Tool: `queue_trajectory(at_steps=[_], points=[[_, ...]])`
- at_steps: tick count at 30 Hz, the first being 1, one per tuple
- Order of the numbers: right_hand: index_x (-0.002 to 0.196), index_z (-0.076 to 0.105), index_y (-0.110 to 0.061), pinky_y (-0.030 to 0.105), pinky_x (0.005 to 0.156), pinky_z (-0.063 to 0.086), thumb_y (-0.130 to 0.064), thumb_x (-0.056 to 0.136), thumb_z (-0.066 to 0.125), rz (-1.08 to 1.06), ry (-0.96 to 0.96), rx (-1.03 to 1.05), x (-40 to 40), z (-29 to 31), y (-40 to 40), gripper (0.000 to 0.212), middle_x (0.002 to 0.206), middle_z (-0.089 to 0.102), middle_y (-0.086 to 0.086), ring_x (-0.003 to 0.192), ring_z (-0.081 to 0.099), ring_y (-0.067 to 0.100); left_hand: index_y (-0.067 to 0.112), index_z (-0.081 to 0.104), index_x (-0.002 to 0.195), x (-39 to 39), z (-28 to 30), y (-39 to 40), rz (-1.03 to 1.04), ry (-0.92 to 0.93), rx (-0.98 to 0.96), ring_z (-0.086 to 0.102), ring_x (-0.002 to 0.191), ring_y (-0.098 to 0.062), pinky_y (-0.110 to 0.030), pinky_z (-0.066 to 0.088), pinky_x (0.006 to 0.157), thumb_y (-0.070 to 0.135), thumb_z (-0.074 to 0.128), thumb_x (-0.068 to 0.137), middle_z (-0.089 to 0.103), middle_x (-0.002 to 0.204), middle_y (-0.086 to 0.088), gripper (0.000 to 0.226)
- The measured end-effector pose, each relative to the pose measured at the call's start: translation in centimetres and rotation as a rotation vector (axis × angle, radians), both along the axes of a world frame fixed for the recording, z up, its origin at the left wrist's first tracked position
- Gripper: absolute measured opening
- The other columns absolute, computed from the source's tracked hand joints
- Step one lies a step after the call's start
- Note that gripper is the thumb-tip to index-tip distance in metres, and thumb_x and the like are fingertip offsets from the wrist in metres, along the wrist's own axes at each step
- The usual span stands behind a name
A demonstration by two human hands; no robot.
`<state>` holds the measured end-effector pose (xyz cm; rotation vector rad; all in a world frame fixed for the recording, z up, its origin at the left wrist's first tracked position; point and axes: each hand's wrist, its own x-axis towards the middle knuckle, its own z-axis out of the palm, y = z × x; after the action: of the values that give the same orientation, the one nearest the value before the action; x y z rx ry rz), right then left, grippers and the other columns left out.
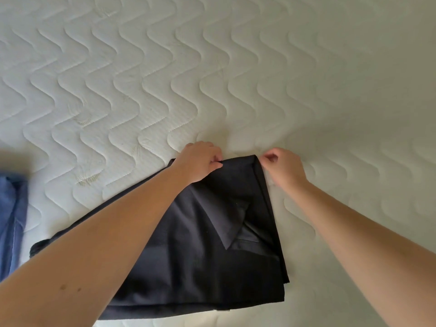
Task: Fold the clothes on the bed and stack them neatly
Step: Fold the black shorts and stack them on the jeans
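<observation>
A black garment (212, 251) lies partly folded on the white quilted mattress (212, 79), low in the middle of the head view. My left hand (200, 162) pinches the garment's far edge left of its top corner. My right hand (283, 167) rests curled at the far right corner of the garment, fingertips touching the cloth edge; whether it grips the cloth is unclear. Both forearms reach in from the bottom, and the left one hides the garment's left part.
A blue garment (11, 215) lies at the left edge of the view, cut off by the frame. The mattress stretches wide beyond and to the right of the black garment.
</observation>
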<state>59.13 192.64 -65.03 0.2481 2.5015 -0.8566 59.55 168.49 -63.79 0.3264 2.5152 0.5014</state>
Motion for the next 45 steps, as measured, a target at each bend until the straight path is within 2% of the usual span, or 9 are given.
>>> queue_trajectory(at_steps=[8, 14, 21, 25, 29, 33, 37, 41, 45], points=[[0.096, 0.062, -0.026, 0.024, 0.066, 0.048, -0.051, 0.093, 0.057, -0.099, 0.031, -0.188, 2.7, 1.1, -1.9, 0.027, 0.079, 0.066, -0.019, 0.071, 0.064, 0.008, 0.017, 0.051, 0.099, -0.1, -0.5, 0.7, 0.018, 0.082, 0.033, 0.046, 0.056, -0.012, -0.027, 0.034, 0.063, 0.035, 0.049, 0.100, 0.049, 0.063, 0.008, 0.018], [0.095, 0.050, -0.030, 0.027, 0.075, 0.050, -0.035, 0.079, 0.080, -0.423, -0.087, -0.456, 2.5, 0.6, -3.5, 0.035, 0.092, 0.073, -0.013, 0.083, 0.062, 0.007, 0.024, 0.050, 0.118, 0.1, 0.4, -0.3, 0.026, -0.048, 0.016, 0.059, 0.096, -0.018, -0.035, 0.035, 0.093, 0.055, 0.063, 0.086, 0.064, 0.104, 0.006, 0.047], [0.085, 0.051, -0.027, 0.018, 0.060, 0.038, -0.018, 0.082, 0.074, -0.536, -0.131, -0.477, 1.7, 0.5, -4.6, 0.025, 0.078, 0.056, -0.009, 0.069, 0.051, 0.004, 0.033, 0.058, 0.108, 0.0, 1.3, -4.3, -0.010, -0.094, -0.183, 0.050, 0.110, -0.019, -0.044, 0.032, 0.100, 0.045, 0.064, 0.088, 0.053, 0.110, 0.009, 0.024], [0.084, 0.055, -0.026, 0.012, 0.057, 0.038, -0.011, 0.083, 0.068, -0.524, -0.016, -0.486, 2.0, 0.4, -3.7, 0.020, 0.069, 0.047, -0.010, 0.055, 0.045, -0.003, 0.030, 0.059, 0.119, 0.3, 1.1, -5.6, -0.023, -0.123, -0.185, 0.048, 0.114, -0.019, -0.043, 0.033, 0.102, 0.046, 0.062, 0.090, 0.054, 0.117, 0.007, 0.033], [0.083, 0.058, -0.029, 0.013, 0.063, 0.040, -0.024, 0.082, 0.077, -0.399, 0.101, -0.361, 2.1, 0.1, -2.7, 0.019, 0.076, 0.055, -0.012, 0.068, 0.054, -0.001, 0.026, 0.067, 0.100, 0.7, 0.7, -7.0, 0.272, -0.122, 0.034, 0.058, 0.104, -0.016, -0.037, 0.044, 0.097, 0.034, 0.067, 0.090, 0.064, 0.102, 0.009, 0.013], [0.085, 0.061, -0.021, 0.010, 0.063, 0.039, -0.019, 0.083, 0.076, -0.270, 0.202, -0.239, 1.5, -0.2, -2.1, 0.016, 0.073, 0.057, -0.012, 0.066, 0.053, 0.001, 0.024, 0.067, 0.094, 1.0, 0.5, -7.0, 0.361, -0.083, 0.031, 0.057, 0.093, -0.015, -0.030, 0.045, 0.082, 0.039, 0.061, 0.094, 0.062, 0.091, 0.008, 0.016], [0.096, 0.063, -0.016, 0.023, 0.074, 0.044, -0.015, 0.090, 0.065, -0.219, 0.281, -0.100, 1.9, 0.6, -1.7, 0.007, 0.088, 0.064, -0.002, 0.077, 0.058, 0.013, 0.018, 0.065, 0.096, 1.3, 0.4, -6.0, 0.357, -0.022, -0.056, 0.058, 0.091, -0.022, -0.037, 0.045, 0.088, 0.036, 0.048, 0.100, 0.061, 0.091, 0.003, 0.025], [0.103, 0.058, -0.024, 0.028, 0.065, 0.049, -0.036, 0.098, 0.051, -0.199, 0.094, -0.084, 5.3, 3.0, -1.7, 0.015, 0.074, 0.067, -0.009, 0.064, 0.062, 0.005, 0.016, 0.065, 0.105, 2.4, 1.1, -5.2, 0.327, 0.220, 0.039, 0.055, 0.097, -0.021, -0.040, 0.043, 0.094, 0.033, 0.049, 0.100, 0.061, 0.102, -0.001, 0.023], [0.119, 0.054, -0.027, 0.027, 0.066, 0.049, -0.046, 0.098, 0.048, -0.068, -0.082, -0.044, 11.5, 4.3, -3.0, 0.029, 0.071, 0.067, -0.012, 0.068, 0.062, 0.002, 0.022, 0.070, 0.104, 4.2, 1.8, -5.2, 0.124, 0.153, 0.262, 0.060, 0.097, -0.014, -0.033, 0.044, 0.092, 0.042, 0.061, 0.092, 0.067, 0.101, 0.009, 0.026]])
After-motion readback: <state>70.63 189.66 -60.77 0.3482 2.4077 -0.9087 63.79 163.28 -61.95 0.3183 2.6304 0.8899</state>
